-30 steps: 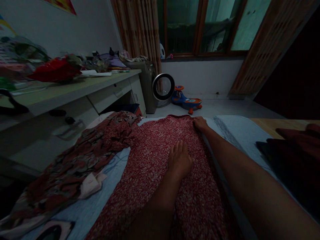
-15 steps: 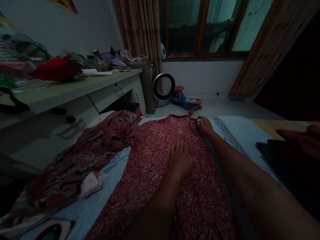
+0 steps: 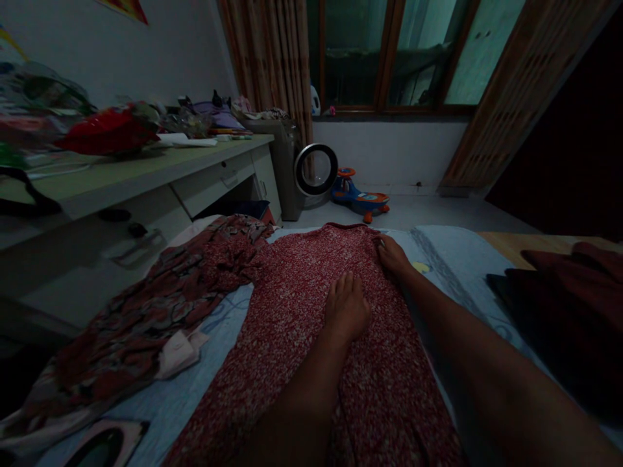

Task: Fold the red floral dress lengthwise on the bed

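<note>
A red top (image 3: 292,324) with a fine pale pattern lies spread on a light blue bed cover (image 3: 440,259), its neckline at the far end. My left hand (image 3: 346,308) rests flat on the middle of it, fingers stretched forward and holding nothing. At its far right shoulder, my right hand (image 3: 390,256) is closed with the fingers on the cloth; the fingertips are partly hidden. The garment's left sleeve is bunched over a brown and grey patterned cloth (image 3: 131,324).
Dark folded clothes (image 3: 559,311) are stacked at the right. A pink-edged object with a dark oval (image 3: 104,444) lies at lower left. Beyond stand a cluttered desk (image 3: 195,162), a washing machine with its round door (image 3: 316,170) swung out, and a blue and orange ride-on toy (image 3: 360,198).
My right hand has shifted slightly left and inward over the shoulder of the red top. My left hand stays flat on the cloth. The whole view has swung a little.
</note>
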`<state>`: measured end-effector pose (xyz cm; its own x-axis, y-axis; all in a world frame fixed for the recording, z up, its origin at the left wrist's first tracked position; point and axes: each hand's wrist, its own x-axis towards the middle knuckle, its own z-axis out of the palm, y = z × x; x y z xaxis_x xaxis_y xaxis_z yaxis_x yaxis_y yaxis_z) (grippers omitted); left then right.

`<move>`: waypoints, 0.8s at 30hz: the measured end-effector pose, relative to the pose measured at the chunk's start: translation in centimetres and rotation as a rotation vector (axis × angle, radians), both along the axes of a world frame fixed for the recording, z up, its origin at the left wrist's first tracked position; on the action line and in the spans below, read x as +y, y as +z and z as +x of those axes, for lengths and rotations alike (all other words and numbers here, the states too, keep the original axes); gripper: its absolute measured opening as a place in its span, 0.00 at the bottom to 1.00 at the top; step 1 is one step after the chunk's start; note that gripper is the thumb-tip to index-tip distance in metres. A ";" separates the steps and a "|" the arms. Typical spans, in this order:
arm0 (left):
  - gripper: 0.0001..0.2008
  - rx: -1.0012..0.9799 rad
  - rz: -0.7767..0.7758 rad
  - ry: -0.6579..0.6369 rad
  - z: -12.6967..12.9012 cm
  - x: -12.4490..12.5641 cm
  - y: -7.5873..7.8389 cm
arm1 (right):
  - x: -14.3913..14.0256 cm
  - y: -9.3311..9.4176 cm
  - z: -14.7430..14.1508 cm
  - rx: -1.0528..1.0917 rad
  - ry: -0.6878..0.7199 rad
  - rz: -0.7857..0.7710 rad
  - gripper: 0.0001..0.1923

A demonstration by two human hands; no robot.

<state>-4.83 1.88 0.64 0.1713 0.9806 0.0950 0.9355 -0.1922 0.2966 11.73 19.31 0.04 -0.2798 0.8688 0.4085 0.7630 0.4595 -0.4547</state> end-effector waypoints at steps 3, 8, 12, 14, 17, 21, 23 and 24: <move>0.29 -0.010 -0.002 0.004 0.0 0.0 0.0 | -2.7 0.1 -0.4 0.040 0.057 0.105 0.22; 0.30 -0.010 -0.020 0.007 0.1 0.2 0.0 | -7.3 -0.8 -1.7 -0.179 0.258 0.011 0.23; 0.29 0.012 0.008 0.002 0.0 0.1 -0.1 | -8.0 -1.1 -1.7 -0.390 0.204 -0.068 0.26; 0.28 0.019 0.017 0.001 0.0 0.0 -0.1 | -7.7 -0.8 -1.6 -0.462 0.173 -0.105 0.28; 0.28 0.018 0.026 0.006 0.0 0.0 -0.1 | -7.0 -0.3 -1.5 -0.526 0.135 -0.157 0.30; 0.28 0.024 0.029 0.004 0.1 -0.1 -0.1 | -5.8 0.1 -1.5 -0.540 0.091 -0.199 0.31; 0.28 0.020 0.026 0.004 0.1 -0.1 -0.1 | -5.5 0.2 -1.5 -0.529 0.071 -0.211 0.30; 0.28 0.013 0.028 0.005 0.0 -0.1 -0.1 | -5.5 0.3 -1.6 -0.520 0.062 -0.211 0.29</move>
<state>-4.80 1.76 0.57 0.1679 0.9784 0.1203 0.9402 -0.1956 0.2788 10.11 13.84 0.35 -0.4513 0.8921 0.0228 0.8854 0.4509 -0.1132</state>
